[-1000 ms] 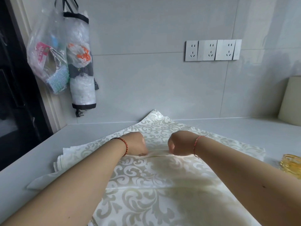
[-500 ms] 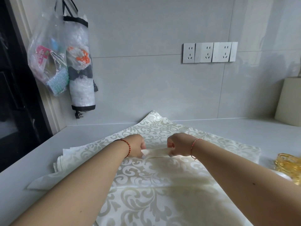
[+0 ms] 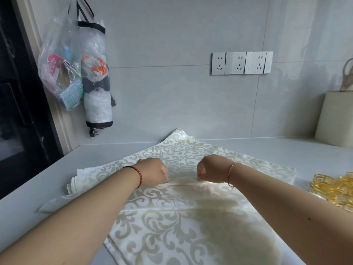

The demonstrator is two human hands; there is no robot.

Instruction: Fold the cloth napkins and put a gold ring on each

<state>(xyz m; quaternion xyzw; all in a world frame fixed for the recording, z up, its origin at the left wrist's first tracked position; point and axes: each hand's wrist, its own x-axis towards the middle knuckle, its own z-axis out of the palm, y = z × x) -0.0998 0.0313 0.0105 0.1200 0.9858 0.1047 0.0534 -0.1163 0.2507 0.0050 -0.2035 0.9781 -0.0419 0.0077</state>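
Since the earlier frame, the raised fold has been brought down flat onto the napkin [image 3: 172,222], spread on the counter [image 3: 267,150]. Its crease is pinched by the curled left hand [image 3: 152,172] and right hand [image 3: 212,171]. Gold rings [image 3: 334,190] are seen just right.

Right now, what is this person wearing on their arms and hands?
Both forearms are bare, with no sleeves in view. The left hand has a braided red and black cord bracelet at the wrist. The right hand has a thinner red string bracelet. No rings or gloves show.
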